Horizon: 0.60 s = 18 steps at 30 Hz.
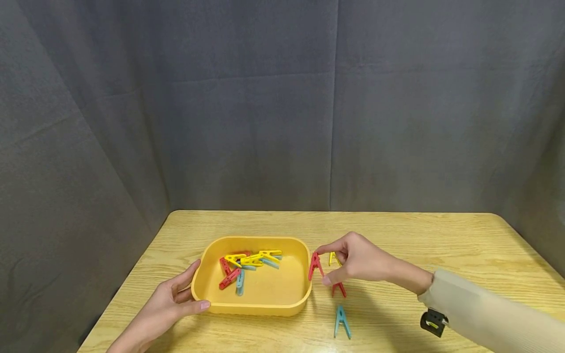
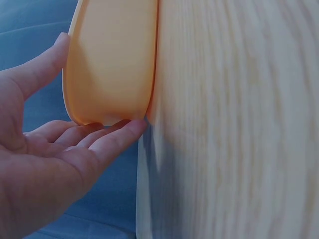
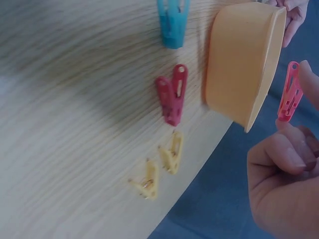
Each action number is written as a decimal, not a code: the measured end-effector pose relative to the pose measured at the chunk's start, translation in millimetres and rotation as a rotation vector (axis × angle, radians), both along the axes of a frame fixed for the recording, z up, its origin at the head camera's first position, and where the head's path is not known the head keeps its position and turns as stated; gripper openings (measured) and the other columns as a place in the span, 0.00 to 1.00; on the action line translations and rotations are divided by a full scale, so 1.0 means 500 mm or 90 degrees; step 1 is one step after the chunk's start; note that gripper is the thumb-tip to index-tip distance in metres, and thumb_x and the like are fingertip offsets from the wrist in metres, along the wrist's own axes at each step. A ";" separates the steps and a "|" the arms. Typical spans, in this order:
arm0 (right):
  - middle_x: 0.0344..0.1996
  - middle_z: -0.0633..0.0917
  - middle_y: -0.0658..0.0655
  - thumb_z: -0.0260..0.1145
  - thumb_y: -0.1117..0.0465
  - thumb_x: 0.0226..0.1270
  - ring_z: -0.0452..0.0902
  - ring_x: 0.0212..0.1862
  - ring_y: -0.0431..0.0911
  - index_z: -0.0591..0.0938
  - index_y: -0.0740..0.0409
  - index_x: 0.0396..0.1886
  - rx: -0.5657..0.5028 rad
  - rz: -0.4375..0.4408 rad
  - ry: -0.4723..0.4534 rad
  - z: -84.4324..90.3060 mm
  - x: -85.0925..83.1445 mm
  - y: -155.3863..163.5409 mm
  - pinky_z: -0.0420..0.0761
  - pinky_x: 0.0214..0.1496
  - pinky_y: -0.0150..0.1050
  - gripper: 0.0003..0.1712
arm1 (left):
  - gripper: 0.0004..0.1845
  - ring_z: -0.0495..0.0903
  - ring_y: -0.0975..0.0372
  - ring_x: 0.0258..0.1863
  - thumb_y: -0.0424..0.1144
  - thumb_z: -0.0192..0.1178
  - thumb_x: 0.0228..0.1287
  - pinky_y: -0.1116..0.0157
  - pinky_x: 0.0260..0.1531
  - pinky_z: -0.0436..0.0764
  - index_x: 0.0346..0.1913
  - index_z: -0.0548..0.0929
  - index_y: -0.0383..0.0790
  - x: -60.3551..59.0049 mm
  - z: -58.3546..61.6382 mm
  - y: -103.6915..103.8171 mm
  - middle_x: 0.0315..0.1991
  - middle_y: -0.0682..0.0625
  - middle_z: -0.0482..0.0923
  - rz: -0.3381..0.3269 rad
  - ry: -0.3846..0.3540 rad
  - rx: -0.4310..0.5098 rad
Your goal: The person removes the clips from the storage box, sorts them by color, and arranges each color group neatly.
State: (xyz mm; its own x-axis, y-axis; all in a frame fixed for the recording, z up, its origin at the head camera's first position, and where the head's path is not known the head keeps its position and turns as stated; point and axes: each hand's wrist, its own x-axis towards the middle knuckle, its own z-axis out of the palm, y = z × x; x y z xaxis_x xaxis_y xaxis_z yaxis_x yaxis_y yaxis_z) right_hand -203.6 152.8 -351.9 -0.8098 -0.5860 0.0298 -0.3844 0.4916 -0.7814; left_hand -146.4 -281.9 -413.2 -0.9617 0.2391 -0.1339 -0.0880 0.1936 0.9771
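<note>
A yellow tray [image 1: 256, 308] sits on the wooden table and holds several red, yellow and blue clothespins [image 1: 247, 267]. My left hand [image 1: 195, 287] touches the tray's near-left corner with straight fingers; in the left wrist view the fingertips [image 2: 134, 127] lie against the tray's wall [image 2: 109, 59]. My right hand [image 1: 322, 264] pinches a red clothespin [image 1: 315, 265] between thumb and forefinger just outside the tray's right rim, also seen as the red clothespin [image 3: 290, 92] in the right wrist view. On the table beside it lie a yellow clothespin [image 1: 334, 258], another red one [image 1: 339, 290] and a blue one [image 1: 342, 321].
The right wrist view shows two yellow clothespins [image 3: 171, 152] [image 3: 147, 180] on the table; the head view shows only one of them. A grey curtain [image 1: 282, 122] hangs behind the table. The table's right half [image 1: 463, 245] is bare wood.
</note>
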 end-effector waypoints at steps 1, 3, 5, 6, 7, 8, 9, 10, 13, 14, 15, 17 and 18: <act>0.11 0.60 0.44 0.86 0.57 0.53 0.51 0.18 0.37 0.87 0.64 0.61 -0.009 -0.002 -0.002 -0.001 0.003 0.008 0.54 0.23 0.32 0.35 | 0.53 0.65 0.41 0.75 0.31 0.74 0.66 0.62 0.58 0.82 0.84 0.50 0.32 0.000 0.000 0.000 0.83 0.37 0.48 -0.001 0.002 0.003; 0.12 0.59 0.45 0.86 0.58 0.54 0.49 0.18 0.37 0.86 0.66 0.61 -0.026 -0.004 -0.012 -0.006 0.009 0.025 0.52 0.22 0.32 0.35 | 0.53 0.64 0.41 0.75 0.31 0.74 0.66 0.62 0.58 0.82 0.84 0.50 0.32 0.000 0.000 0.000 0.83 0.37 0.48 -0.004 0.005 0.007; 0.12 0.58 0.45 0.86 0.58 0.54 0.49 0.19 0.37 0.86 0.67 0.62 -0.040 -0.007 -0.018 -0.012 0.014 0.040 0.52 0.22 0.33 0.36 | 0.53 0.64 0.41 0.75 0.30 0.74 0.66 0.62 0.58 0.82 0.84 0.50 0.32 0.000 0.000 -0.001 0.83 0.36 0.47 -0.008 0.007 0.011; 0.12 0.58 0.45 0.86 0.58 0.55 0.48 0.19 0.37 0.85 0.68 0.62 -0.046 -0.009 -0.022 -0.016 0.016 0.048 0.53 0.22 0.33 0.36 | 0.53 0.64 0.41 0.75 0.31 0.73 0.66 0.62 0.58 0.82 0.84 0.49 0.32 0.000 0.000 -0.001 0.83 0.36 0.47 -0.009 0.007 0.013; 0.12 0.57 0.45 0.86 0.59 0.55 0.48 0.19 0.37 0.85 0.69 0.62 -0.052 -0.012 -0.026 -0.020 0.018 0.055 0.54 0.23 0.33 0.36 | 0.53 0.64 0.41 0.75 0.31 0.73 0.66 0.62 0.58 0.82 0.85 0.49 0.32 0.000 0.001 -0.001 0.83 0.36 0.47 -0.010 0.004 0.014; 0.13 0.57 0.45 0.85 0.59 0.55 0.48 0.19 0.37 0.85 0.69 0.62 -0.056 -0.017 -0.032 -0.025 0.020 0.063 0.55 0.23 0.33 0.36 | 0.53 0.64 0.41 0.75 0.31 0.73 0.66 0.62 0.58 0.82 0.85 0.49 0.32 0.000 0.001 -0.001 0.83 0.37 0.47 -0.010 0.002 0.014; 0.13 0.57 0.45 0.85 0.60 0.55 0.48 0.19 0.37 0.85 0.69 0.62 -0.060 -0.021 -0.034 -0.029 0.022 0.070 0.55 0.23 0.34 0.36 | 0.53 0.64 0.41 0.75 0.31 0.73 0.67 0.62 0.58 0.82 0.85 0.48 0.32 0.000 0.001 -0.001 0.83 0.37 0.46 -0.011 0.000 0.013; 0.13 0.57 0.45 0.85 0.60 0.55 0.48 0.19 0.37 0.85 0.70 0.62 -0.063 -0.026 -0.035 -0.034 0.023 0.078 0.55 0.23 0.34 0.36 | 0.53 0.63 0.41 0.75 0.31 0.73 0.66 0.62 0.58 0.82 0.85 0.48 0.32 0.000 0.001 -0.001 0.83 0.37 0.46 -0.010 -0.004 0.013; 0.13 0.57 0.45 0.84 0.62 0.56 0.46 0.19 0.38 0.84 0.71 0.63 -0.076 -0.038 -0.048 -0.047 0.027 0.100 0.54 0.23 0.35 0.36 | 0.54 0.64 0.41 0.75 0.31 0.74 0.67 0.62 0.58 0.82 0.85 0.48 0.32 0.000 0.001 0.000 0.83 0.37 0.46 -0.008 -0.009 0.012; 0.13 0.57 0.45 0.84 0.62 0.56 0.46 0.19 0.38 0.83 0.71 0.63 -0.076 -0.044 -0.053 -0.051 0.028 0.107 0.54 0.22 0.35 0.36 | 0.54 0.64 0.41 0.75 0.31 0.74 0.67 0.62 0.58 0.82 0.85 0.48 0.32 0.000 0.000 0.000 0.83 0.37 0.46 -0.009 -0.007 0.012; 0.13 0.57 0.45 0.84 0.62 0.57 0.46 0.19 0.38 0.83 0.72 0.64 -0.077 -0.046 -0.055 -0.055 0.030 0.114 0.54 0.22 0.35 0.36 | 0.54 0.64 0.41 0.75 0.31 0.73 0.67 0.61 0.58 0.82 0.85 0.47 0.31 0.000 0.000 -0.001 0.83 0.36 0.46 -0.014 -0.004 0.015; 0.14 0.56 0.46 0.83 0.62 0.58 0.45 0.19 0.39 0.83 0.71 0.64 -0.070 -0.059 -0.069 -0.061 0.032 0.127 0.56 0.23 0.36 0.36 | 0.53 0.64 0.40 0.75 0.31 0.73 0.67 0.61 0.58 0.82 0.84 0.47 0.31 0.000 -0.001 -0.001 0.83 0.36 0.46 -0.014 -0.002 0.016; 0.14 0.56 0.46 0.83 0.62 0.58 0.45 0.19 0.39 0.83 0.71 0.64 -0.065 -0.064 -0.073 -0.064 0.033 0.133 0.57 0.23 0.36 0.36 | 0.53 0.63 0.40 0.75 0.30 0.73 0.67 0.61 0.58 0.82 0.84 0.47 0.30 -0.001 -0.001 -0.001 0.83 0.35 0.45 -0.018 0.000 0.019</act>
State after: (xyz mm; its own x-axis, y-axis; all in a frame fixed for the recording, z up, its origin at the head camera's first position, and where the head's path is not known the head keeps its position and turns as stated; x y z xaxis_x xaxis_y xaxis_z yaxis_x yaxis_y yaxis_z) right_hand -187.0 219.6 -384.1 -0.8657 -0.5004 -0.0114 -0.2421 0.4387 -0.8654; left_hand -146.7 -282.5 -413.6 -0.9545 0.2699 -0.1269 -0.0836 0.1664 0.9825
